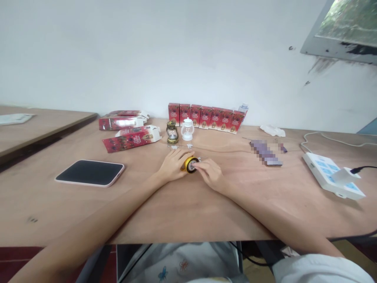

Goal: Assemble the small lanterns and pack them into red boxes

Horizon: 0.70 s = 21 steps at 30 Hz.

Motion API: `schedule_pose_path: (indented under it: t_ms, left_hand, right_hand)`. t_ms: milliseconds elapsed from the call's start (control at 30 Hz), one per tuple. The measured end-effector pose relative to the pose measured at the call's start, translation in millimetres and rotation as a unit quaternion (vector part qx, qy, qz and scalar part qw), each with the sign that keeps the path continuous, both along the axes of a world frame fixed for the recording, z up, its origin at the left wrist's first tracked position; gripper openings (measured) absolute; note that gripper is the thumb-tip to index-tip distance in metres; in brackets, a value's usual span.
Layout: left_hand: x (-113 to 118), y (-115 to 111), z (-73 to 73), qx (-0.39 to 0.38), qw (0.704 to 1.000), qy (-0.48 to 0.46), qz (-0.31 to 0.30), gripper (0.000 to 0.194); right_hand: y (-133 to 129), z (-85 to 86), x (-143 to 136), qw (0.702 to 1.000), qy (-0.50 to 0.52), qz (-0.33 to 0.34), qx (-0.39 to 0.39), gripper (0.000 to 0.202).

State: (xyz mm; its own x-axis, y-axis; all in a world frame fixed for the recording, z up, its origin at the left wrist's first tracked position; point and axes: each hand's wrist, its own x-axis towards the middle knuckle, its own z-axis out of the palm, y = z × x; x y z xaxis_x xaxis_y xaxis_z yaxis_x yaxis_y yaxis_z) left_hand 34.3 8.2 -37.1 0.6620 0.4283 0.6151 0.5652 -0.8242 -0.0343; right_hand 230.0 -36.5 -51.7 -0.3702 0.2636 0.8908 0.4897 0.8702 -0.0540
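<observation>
A small gold lantern (187, 165) lies on its side on the table, its round base turned toward me. My left hand (173, 164) wraps round it from the left and holds it. The fingertips of my right hand (211, 173) are pinched together at the open underside of the base; what they hold, if anything, is too small to make out. Behind stand a bronze-coloured lantern (172, 133) and a white lantern (187, 129), both upright. In front of these two lie small clear-and-white pieces (174, 147).
Several red printed boxes (196, 115) stand in a row against the wall. Opened red boxes (132, 138) lie to the left, with a phone (90, 173) nearer me. At right are a purple packet (266, 152), a crumpled tissue (272, 130) and a power strip (332, 175) with a plug.
</observation>
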Motion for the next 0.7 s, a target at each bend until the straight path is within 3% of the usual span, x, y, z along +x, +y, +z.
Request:
schedule_pose_path:
  t_ms: [167,333,467,700]
  left_hand:
    - [-1,1,0.2,-0.004,1.0,-0.004,0.006,0.047]
    - [-1,3,-0.3,-0.009,1.0,-0.007,0.013,0.048]
    - [-1,4,-0.6,-0.014,1.0,-0.006,0.013,0.049]
    - [-1,5,-1.9,-0.008,1.0,-0.004,0.011,0.049]
  right_hand:
    - [14,-2.6,15,0.989,0.079,-0.103,-0.075,0.018]
    - [30,1.0,33,0.963,-0.035,-0.187,-0.193,0.016]
    - [32,2.5,32,0.947,-0.113,-0.19,-0.231,0.01]
    - [35,-0.3,30,0.947,-0.103,-0.142,-0.268,0.012]
